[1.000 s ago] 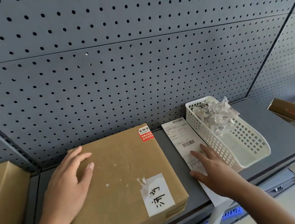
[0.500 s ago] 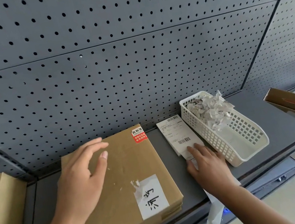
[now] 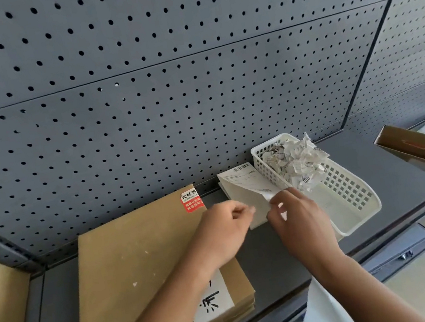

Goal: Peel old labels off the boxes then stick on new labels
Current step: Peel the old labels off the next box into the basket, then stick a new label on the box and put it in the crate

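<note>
Where pegboard (image 3: 192, 80) meets shelf (image 3: 400, 180), box (image 3: 137, 257), label (image 3: 246, 183), basket (image 3: 349, 190)

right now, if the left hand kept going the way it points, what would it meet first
The left hand would meet the label sheet right ahead, possibly touching it already.

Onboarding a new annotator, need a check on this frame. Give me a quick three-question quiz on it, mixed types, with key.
1. True or false: the white basket holds crumpled paper scraps.
2. The red sticker sits on the box at: A) far right corner B) near left corner C) centre.
3. Fill in: left hand and right hand both hold the ____.
Key: 1 true; 2 A; 3 label sheet.
</note>
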